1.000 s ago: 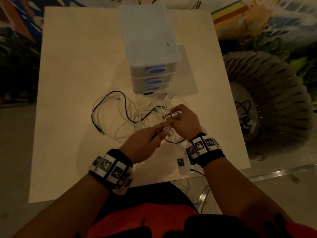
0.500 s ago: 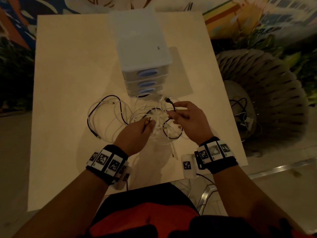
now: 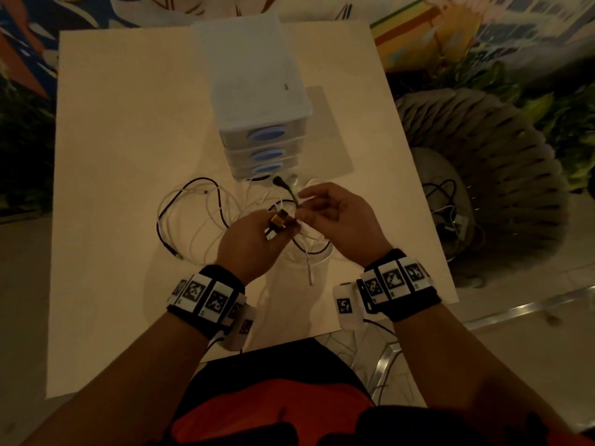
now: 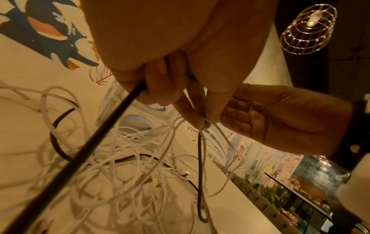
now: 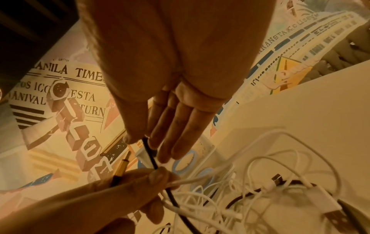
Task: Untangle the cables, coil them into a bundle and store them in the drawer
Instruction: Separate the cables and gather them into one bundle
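A tangle of white and black cables (image 3: 206, 220) lies on the pale table (image 3: 112, 140) in front of a white three-drawer unit (image 3: 257, 91), whose drawers are all closed. My left hand (image 3: 283, 226) holds a gold plug (image 3: 277, 220) with a black cable and a white strand. In the left wrist view the left hand (image 4: 170, 90) grips the black cable (image 4: 112, 121). My right hand (image 3: 301, 209) pinches another stretch of black cable just right of it, and its black plug (image 3: 277, 181) sticks up towards the drawers. In the right wrist view thumb and forefinger pinch the black cable (image 5: 150, 152), with the other fingers straight.
A woven grey chair (image 3: 499, 175) stands off the table's right edge with more cables (image 3: 446, 204) on its seat. A white cable end (image 3: 309, 275) lies near the table's front edge. The drawer unit's blue handles (image 3: 268, 135) face me.
The hands have lifted off the tangle. The right hand has drawn a black plug end out of the pile, and the gold plug now shows in the left hand.
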### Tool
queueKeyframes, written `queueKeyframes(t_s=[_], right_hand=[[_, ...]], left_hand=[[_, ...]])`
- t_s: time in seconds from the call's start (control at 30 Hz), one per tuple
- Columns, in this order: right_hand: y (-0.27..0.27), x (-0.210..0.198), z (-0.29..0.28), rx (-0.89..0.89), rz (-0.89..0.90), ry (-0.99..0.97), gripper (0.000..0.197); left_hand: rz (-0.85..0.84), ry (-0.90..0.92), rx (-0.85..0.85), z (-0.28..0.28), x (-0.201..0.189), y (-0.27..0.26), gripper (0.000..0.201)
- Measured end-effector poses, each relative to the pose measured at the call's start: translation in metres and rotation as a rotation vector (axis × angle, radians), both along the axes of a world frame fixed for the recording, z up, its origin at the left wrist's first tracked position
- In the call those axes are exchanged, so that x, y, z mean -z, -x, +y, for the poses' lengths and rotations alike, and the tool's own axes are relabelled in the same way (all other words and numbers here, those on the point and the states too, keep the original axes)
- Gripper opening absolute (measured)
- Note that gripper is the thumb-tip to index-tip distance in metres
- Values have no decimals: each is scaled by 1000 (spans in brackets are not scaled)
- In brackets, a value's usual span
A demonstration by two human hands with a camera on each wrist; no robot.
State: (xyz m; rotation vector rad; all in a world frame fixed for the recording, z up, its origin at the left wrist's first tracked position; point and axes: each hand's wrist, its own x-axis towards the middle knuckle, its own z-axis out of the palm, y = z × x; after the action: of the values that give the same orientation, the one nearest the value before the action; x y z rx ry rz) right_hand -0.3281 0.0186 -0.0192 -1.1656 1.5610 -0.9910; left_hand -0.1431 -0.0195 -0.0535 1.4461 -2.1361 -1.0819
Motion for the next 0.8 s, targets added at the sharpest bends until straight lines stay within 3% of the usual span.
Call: queueKeyframes(t_s=[0.13,0.3,0.47,0.57,0.67,0.8], right_hand=[[18,4,13,3,79,-19,16],[30,25,41,-338,333,-267,14],[16,58,43,-261,666,-275,40],[13,62,36,-229,655,-279,28],[19,64,31,-320,641,-175,20],[31,63,27,-303,527,37,28]], left_hand=[[60,-87,-123,-2,3,-8,30],[82,-157,-189,-4,1,-11,30],[164,-196,-246,-3,0,-7,30],[179,-225,-285,-5,1,-6,29],[164,-207,-300,-9,2,-8,25],[158,-237,-324,-14,1,-12,29]])
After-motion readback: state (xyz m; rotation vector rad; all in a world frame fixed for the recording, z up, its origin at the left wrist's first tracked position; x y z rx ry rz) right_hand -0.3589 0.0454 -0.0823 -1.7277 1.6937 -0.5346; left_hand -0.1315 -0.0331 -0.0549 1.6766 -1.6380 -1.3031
